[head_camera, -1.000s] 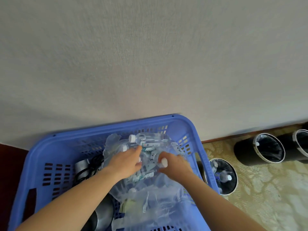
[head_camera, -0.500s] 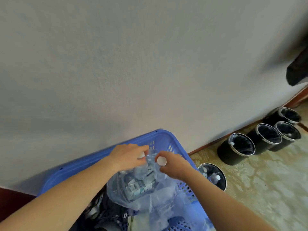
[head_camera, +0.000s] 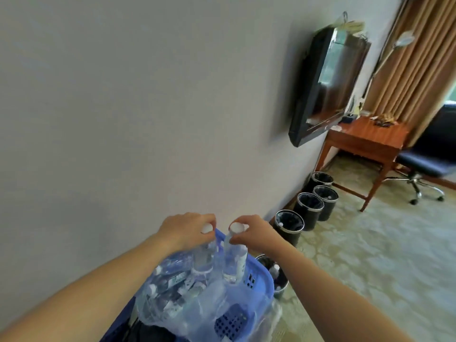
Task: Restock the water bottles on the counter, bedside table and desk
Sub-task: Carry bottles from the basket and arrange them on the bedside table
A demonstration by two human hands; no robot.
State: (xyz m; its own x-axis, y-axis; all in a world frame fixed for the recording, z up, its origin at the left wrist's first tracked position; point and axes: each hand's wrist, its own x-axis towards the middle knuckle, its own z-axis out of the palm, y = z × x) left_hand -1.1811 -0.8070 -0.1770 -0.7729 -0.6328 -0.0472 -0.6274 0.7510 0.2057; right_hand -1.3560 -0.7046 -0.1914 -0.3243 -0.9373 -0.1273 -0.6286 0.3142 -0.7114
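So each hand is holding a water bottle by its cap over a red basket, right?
Not quite. The head view shows the basket is blue, not red. The left hand holds one water bottle by its cap over it, the right hand a second bottle.

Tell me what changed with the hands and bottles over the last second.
The left hand and the right hand, earlier down in the plastic bag grasping bottle tops, have each raised one bottle upright by its neck: the left bottle and the right bottle. Unchanged: the blue basket, the remaining bottles lying in the bag, and the black bins by the wall.
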